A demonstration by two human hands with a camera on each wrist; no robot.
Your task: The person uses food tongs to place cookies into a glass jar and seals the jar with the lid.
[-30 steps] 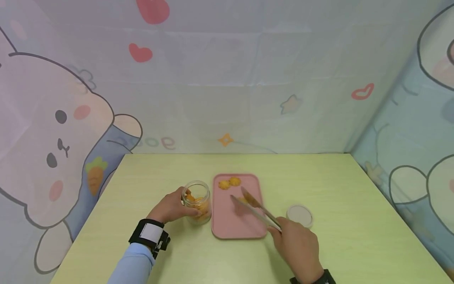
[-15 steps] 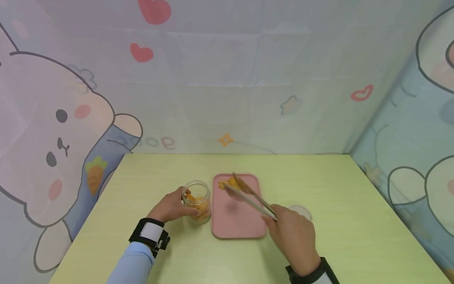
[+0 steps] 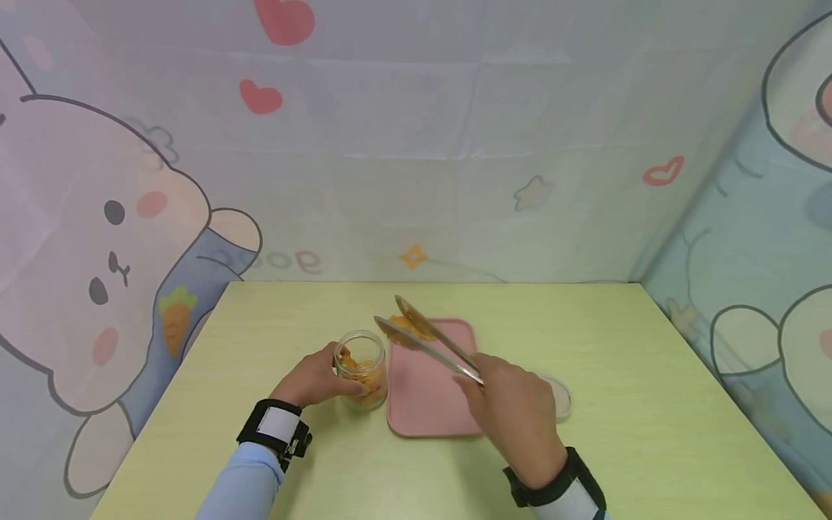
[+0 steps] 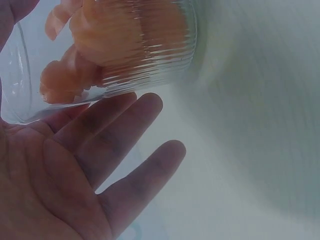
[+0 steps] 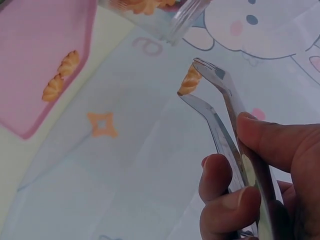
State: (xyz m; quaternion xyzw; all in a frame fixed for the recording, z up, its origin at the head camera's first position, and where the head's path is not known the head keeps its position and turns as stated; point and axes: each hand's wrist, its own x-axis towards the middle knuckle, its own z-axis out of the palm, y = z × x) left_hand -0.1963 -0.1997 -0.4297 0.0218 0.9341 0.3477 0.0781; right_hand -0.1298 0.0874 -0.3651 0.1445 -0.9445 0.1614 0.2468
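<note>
My left hand holds an open glass jar upright on the table, thumb on the near side and fingers behind. Several golden cookies lie inside it, seen through the ribbed glass in the left wrist view. My right hand grips metal tongs whose tips pinch one ridged cookie. In the head view the tongs reach over the far left of the pink tray, their tips close to the jar's rim. Two more cookies lie on the tray near one edge.
A round pale lid lies right of the tray, partly hidden behind my right hand. The light yellow table ends at a cartoon-printed backdrop at the back and sides.
The tongs have moved up and left, from over the middle of the tray toward the jar, now partly covering the two cookies on the tray. My left hand and the jar stay put.
</note>
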